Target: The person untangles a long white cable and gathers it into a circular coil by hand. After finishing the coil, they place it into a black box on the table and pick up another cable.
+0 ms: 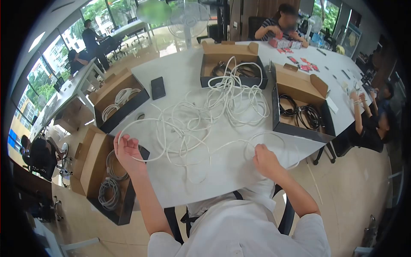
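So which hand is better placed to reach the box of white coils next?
Probably the left hand: it's nearer that box and holds a white loop; the right hand is farther away.

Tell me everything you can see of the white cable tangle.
The white cable tangle looks like thin plastic-coated cord, lying in loose, crossing loops on the table, densest near the far open box, whose front it partly hides. The left hand holds a loop; the right hand grips a strand. One cable or several, I can't tell.
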### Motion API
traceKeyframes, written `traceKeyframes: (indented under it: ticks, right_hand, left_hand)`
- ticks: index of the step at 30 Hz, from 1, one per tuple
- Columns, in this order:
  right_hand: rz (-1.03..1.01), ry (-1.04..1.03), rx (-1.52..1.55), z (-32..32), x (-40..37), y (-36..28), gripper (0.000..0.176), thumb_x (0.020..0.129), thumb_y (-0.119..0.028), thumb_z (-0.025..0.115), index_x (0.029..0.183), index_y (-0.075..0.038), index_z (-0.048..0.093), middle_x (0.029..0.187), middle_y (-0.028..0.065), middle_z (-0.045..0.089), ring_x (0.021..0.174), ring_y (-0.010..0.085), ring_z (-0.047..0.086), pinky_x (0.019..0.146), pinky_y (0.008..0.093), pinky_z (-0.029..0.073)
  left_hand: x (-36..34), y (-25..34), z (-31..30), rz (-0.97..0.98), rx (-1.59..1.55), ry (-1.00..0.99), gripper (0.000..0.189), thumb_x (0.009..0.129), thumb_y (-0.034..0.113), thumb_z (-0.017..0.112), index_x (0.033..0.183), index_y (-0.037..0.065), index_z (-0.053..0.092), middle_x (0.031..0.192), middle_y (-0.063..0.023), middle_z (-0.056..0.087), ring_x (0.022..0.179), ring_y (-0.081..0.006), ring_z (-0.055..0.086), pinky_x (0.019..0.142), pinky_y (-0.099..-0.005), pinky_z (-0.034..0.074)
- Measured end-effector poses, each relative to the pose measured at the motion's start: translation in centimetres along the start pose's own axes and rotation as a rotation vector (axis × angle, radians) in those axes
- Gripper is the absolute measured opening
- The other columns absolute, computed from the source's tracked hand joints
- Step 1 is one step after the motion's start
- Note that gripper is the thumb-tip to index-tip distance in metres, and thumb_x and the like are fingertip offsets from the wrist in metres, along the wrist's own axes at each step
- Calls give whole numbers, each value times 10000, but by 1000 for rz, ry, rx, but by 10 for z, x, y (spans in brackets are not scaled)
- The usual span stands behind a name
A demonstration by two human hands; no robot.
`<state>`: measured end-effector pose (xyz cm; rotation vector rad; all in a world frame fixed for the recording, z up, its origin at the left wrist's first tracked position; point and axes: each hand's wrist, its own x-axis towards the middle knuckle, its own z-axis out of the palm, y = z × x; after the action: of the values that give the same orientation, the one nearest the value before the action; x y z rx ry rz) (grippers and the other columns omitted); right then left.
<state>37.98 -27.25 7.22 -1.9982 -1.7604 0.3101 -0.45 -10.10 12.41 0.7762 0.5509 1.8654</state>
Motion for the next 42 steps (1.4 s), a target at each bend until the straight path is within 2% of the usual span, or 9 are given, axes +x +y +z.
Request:
traceKeyframes:
  ticks: [5, 6, 11, 21, 24, 28, 32, 38, 42]
  right_hand:
    - [86, 103, 292, -52, -47, 3, 92, 882, -77, 473, 903, 12, 489, 709, 178, 575, 679, 389, 585, 648, 448, 469]
    - [151, 82, 418, -70, -61, -4, 102, 890, -97, 457, 927, -16, 508, 632, 91, 543, 585, 246, 553, 570, 348, 441]
    - [254, 317, 920, -123, -129, 3, 117, 868, -124, 511, 962, -80, 564, 626, -68, 457, 507, 10, 384, 429, 187, 272]
    - [-88, 1018, 1768, -192, -240, 158, 335, 939, -77, 457, 1261, 16, 478, 671, -44, 315, 516, 47, 272, 421, 202, 228]
    - [-123, 979, 1785, -200, -251, 226, 316, 954, -93, 432, 1243, 19, 492, 672, -40, 287, 508, 48, 246, 409, 213, 215]
    - [72, 992, 1471, -190, -223, 96, 303, 958, -167, 456, 1197, 12, 508, 670, -54, 300, 490, 32, 228, 408, 195, 191]
    - [58, 741, 1249, -177, -188, 58, 261, 933, -204, 527, 1113, -20, 572, 641, -89, 339, 495, -1, 302, 417, 182, 217]
    - [45, 516, 1203, -175, -142, 27, 232, 964, -110, 428, 1092, -4, 590, 647, -69, 356, 483, 14, 288, 423, 190, 203]
    - [-4, 395, 1025, -171, -115, 14, 266, 942, -36, 438, 1143, -2, 608, 671, -46, 449, 524, 13, 336, 462, 174, 238]
  left_hand:
    - [-1, 42, -41, -272, -603, 7, 204, 946, 74, 455, 1111, 64, 575, 946, -56, 670, 613, -97, 515, 658, -254, 452]
    - [1, 43, -54, -293, -644, 13, 204, 949, 74, 444, 1101, 65, 579, 933, -54, 675, 588, -94, 502, 641, -248, 438]
    - [-9, 47, -113, -363, -769, 73, 219, 959, 79, 398, 1052, 70, 596, 864, -48, 687, 491, -84, 453, 579, -229, 376]
    - [-32, 88, -153, -211, -678, 238, 208, 966, 92, 377, 976, 106, 584, 850, -48, 663, 484, -99, 444, 545, -255, 388]
    - [-35, 89, -151, -167, -584, 260, 177, 954, 84, 411, 994, 103, 582, 858, -45, 661, 505, -97, 455, 549, -247, 391]
    - [-52, 61, -112, -336, -384, -112, 248, 918, 127, 514, 1156, 67, 551, 914, -52, 652, 580, -93, 490, 596, -237, 402]
    - [-67, 26, -55, -280, 469, -174, 388, 869, 250, 607, 1208, 77, 529, 1003, -95, 618, 789, -159, 558, 759, -321, 452]
    - [-111, -1, 17, 658, 1733, -106, 659, 811, 205, 649, 1389, 63, 364, 1358, -203, 411, 1252, -352, 392, 1043, -450, 296]
    - [-165, 7, 88, 417, 1148, -592, 852, 765, 248, 707, 1433, -13, 247, 1446, -211, 302, 1297, -344, 347, 1082, -462, 247]
